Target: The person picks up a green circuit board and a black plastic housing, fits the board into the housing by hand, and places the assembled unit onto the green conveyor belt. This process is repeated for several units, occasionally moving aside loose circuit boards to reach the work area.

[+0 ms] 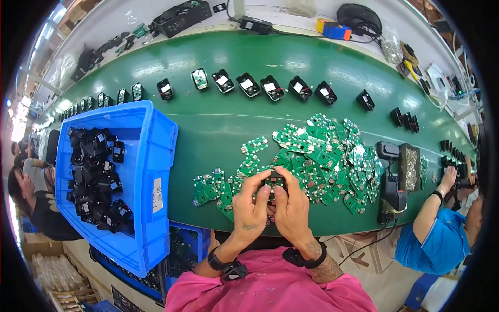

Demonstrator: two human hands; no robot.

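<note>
In front of me, my left hand (252, 208) and my right hand (292, 208) grip one small black plastic casing (274, 180) between them. Both thumbs press on its near side while the index fingers curl over the far edge. My fingers cover most of it, so its inside is largely hidden. Behind and around the hands spreads a heap of loose green circuit boards (322, 151), with a few lying apart on the left (207, 188).
A blue bin (156, 151) with a pile of black casings (96, 177) stands left. Black casings with white labels (271, 87) line the green bench (218, 125). Right are a box of small metal parts (409, 169) and black devices (392, 195). A co-worker in blue (436, 239) sits beyond.
</note>
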